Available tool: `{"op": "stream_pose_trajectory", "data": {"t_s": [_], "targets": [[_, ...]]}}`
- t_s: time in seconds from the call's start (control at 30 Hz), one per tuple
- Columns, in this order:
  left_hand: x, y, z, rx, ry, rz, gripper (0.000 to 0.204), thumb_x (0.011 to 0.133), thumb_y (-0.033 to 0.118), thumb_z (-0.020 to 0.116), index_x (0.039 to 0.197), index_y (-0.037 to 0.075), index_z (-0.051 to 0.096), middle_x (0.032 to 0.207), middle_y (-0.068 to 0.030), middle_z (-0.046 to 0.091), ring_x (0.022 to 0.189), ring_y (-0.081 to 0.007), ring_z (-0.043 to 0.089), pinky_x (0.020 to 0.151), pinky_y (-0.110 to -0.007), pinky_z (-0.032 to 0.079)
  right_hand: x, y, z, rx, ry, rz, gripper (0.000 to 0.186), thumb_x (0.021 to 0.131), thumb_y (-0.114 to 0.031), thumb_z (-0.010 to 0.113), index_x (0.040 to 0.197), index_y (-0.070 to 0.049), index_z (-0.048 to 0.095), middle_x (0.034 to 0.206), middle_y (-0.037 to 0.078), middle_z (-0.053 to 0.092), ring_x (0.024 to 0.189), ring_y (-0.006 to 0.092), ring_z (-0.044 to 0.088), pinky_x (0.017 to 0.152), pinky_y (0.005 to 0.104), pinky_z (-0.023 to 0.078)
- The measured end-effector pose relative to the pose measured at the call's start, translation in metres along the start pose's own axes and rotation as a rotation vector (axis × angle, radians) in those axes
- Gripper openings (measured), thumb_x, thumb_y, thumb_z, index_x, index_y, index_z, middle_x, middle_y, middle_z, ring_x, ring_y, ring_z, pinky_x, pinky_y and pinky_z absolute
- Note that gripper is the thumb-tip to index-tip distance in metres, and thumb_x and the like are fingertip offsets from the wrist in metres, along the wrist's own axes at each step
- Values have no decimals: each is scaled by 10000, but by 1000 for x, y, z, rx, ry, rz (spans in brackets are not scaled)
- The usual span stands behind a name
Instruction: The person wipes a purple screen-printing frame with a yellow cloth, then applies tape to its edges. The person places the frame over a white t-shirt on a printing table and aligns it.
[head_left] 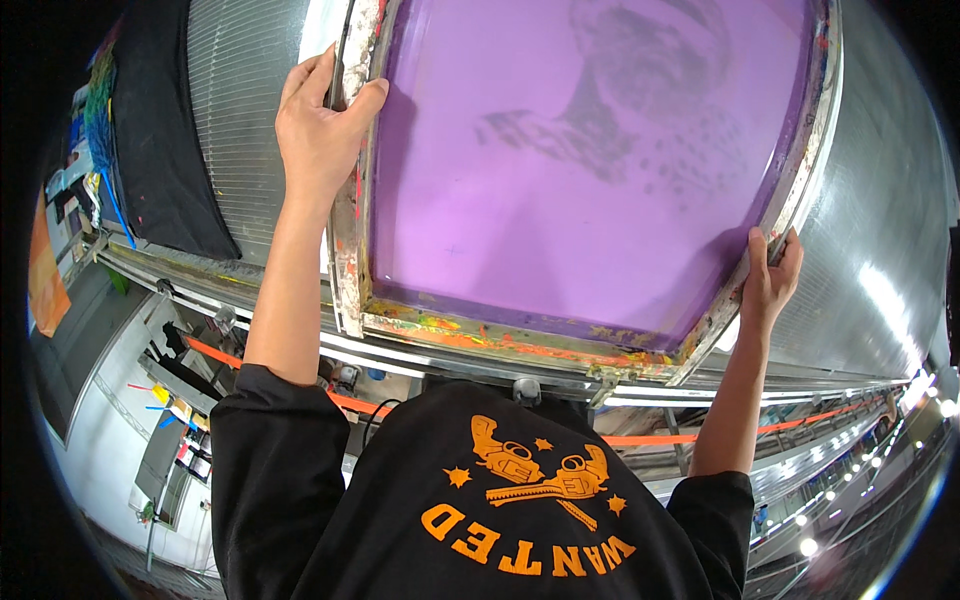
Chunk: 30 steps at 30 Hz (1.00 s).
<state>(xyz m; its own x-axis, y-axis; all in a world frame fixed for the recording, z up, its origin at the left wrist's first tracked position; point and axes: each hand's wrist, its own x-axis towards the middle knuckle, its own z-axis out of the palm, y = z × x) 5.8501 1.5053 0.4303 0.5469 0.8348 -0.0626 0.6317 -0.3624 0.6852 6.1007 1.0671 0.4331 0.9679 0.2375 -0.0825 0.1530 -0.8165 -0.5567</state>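
In front of me lies a screen printing frame [480,335], its metal rim spattered with orange, yellow and red ink. Purple mesh [480,220] stretches across it, and a darker, blurry picture shows in its upper part. My left hand [325,115] grips the left side of the frame, thumb over the rim and fingers on the outer edge. Lower down on the opposite side, my right hand [770,275] is closed around the rim, thumb on the inner side. The far end of the frame runs out of view.
A long metallic table [870,230] extends to the right. On the left, black cloth [165,130] lies beside a ribbed grey surface [245,100]. An orange strip [650,440] runs below the table's near edge, close to my body. Blue and green stringy material [100,120] is at the far left.
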Motion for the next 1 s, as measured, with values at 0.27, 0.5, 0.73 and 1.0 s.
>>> {"op": "stream_pose_trajectory", "data": {"t_s": [0.27,0.5,0.73,1.0], "targets": [[0,-1,1,1,2,32,583,816,292,792,1331,50,666,1177,-93,588,798,-110,651,656,-270,566,-1,2,3,-26,37,-84,455,905,-304,777,1234,-17,647,1076,60,556,880,143,554,765,309,467],[-1,1,1,-13,-18,-26,558,834,305,782,1306,29,676,1208,-105,580,906,-153,662,729,-296,572,2,7,-1,-71,-16,-70,474,910,-323,776,1238,-9,641,1102,76,565,927,169,567,802,326,472],[1,-15,6,218,117,237,598,820,375,805,1326,87,672,1243,-153,585,1133,-278,594,924,-397,505,-5,-2,6,-141,45,-75,575,948,-384,726,1347,9,593,1214,138,582,1069,248,589,931,375,467],[-94,54,38,204,-398,585,856,774,629,769,1494,237,522,1560,-328,321,1439,-479,317,1152,-608,254,-2,0,8,-205,73,-98,622,938,-425,711,1341,32,588,1211,145,586,1089,281,591,937,407,469]]}}
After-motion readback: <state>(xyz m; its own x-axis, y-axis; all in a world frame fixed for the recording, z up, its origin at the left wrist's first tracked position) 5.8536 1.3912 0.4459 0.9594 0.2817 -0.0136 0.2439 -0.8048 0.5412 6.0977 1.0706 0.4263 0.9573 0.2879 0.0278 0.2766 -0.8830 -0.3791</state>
